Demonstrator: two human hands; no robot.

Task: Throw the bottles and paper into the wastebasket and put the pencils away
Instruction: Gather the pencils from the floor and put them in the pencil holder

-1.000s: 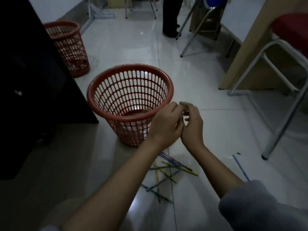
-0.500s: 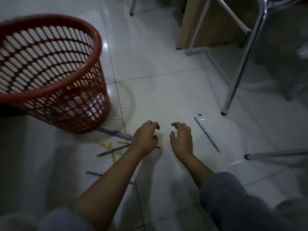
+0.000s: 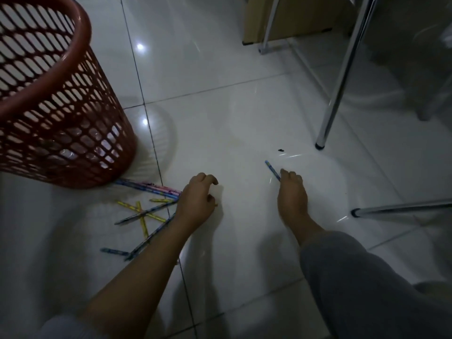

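In the head view, both hands reach down to a pale tiled floor (image 3: 220, 69). The right hand (image 3: 291, 192) lies low over the tiles with its fingers curled together at the near end of a blue pencil (image 3: 272, 169); the far end of that pencil points away toward a chair leg (image 3: 340, 77), and whether the fingertips pinch it or only touch it cannot be told. The left hand (image 3: 197, 201) hovers at the edge of a scatter of pencils (image 3: 144, 211), its fingers bent and a little apart, closed on nothing that shows. Those blue and yellow pencils lie crossed over one another on the floor, just beside the base of a red basket (image 3: 80, 133), with two long ones touching its foot. Through the basket's mesh, clear bottles (image 3: 73, 148) show at its bottom. A grey sleeve (image 3: 354, 277) covers the right forearm.
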